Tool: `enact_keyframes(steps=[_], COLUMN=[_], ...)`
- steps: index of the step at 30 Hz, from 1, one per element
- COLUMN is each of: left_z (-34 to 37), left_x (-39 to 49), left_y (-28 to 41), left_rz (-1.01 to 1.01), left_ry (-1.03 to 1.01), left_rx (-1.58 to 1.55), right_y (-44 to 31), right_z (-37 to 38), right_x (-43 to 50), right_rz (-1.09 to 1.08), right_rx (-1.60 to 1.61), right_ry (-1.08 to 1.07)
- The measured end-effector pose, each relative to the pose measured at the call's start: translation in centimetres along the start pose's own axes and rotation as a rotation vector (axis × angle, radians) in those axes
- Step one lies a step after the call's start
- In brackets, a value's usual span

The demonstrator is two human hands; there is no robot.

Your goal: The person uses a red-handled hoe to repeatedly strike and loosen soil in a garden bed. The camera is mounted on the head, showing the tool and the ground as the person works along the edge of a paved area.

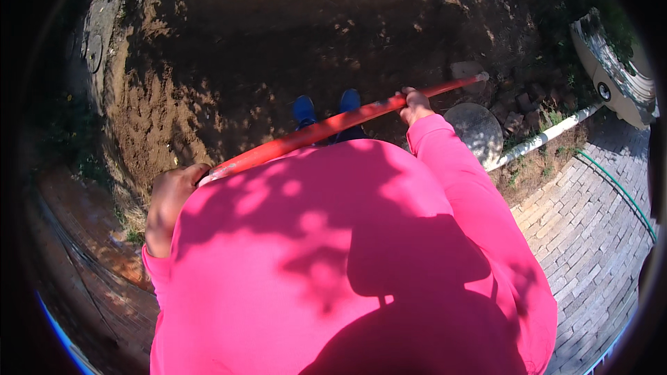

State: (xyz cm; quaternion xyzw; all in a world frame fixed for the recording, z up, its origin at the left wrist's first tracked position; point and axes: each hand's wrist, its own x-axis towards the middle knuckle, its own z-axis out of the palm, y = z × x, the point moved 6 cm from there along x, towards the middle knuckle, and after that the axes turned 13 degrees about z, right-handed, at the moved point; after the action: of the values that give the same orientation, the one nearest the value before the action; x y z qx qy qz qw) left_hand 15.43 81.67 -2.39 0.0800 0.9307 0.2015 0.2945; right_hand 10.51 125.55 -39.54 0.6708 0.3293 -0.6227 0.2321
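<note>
A long red pole [312, 133] with worn paint lies slantwise across the front of my body. Its left end is low beside my waist and the other end reaches out to the upper right. My right hand [417, 107] is wrapped around the pole right of the middle. At the left end, my left hand [174, 198] has its thumb against the scuffed, pale tip; its fingers are partly hidden. Beyond the pole, my blue shoes [304, 109] stand on bare brown soil [250, 62].
Right of me are a round stone slab [475, 133], broken bricks [516, 121] and a white pipe [544, 138]. A beige ribbed object [615, 78] stands beyond the pipe. A green hose [620, 182] crosses brick paving [578, 229]. A concrete edging [96, 47] runs along the far left.
</note>
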Motion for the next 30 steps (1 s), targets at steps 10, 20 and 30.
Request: enact_keyframes(steps=[10,20,30], left_z=[-2.3,1.8,-7.3], left_x=[-3.6,1.1,-5.9], left_y=[-2.7,0.5,1.4], left_rz=[-0.043,0.129,-0.018], left_ry=[0.058,0.088,0.114], left_rx=[-0.165,-0.056,0.125], right_y=[5.1,-4.7,7.5], right_z=[2.5,-2.0,5.6], right_x=[1.4,-0.8,-2.5], right_rz=[0.157,0.016,0.359], right_rx=[-0.078,0.051,-0.122], right_ry=[-0.209,-0.047,-0.219])
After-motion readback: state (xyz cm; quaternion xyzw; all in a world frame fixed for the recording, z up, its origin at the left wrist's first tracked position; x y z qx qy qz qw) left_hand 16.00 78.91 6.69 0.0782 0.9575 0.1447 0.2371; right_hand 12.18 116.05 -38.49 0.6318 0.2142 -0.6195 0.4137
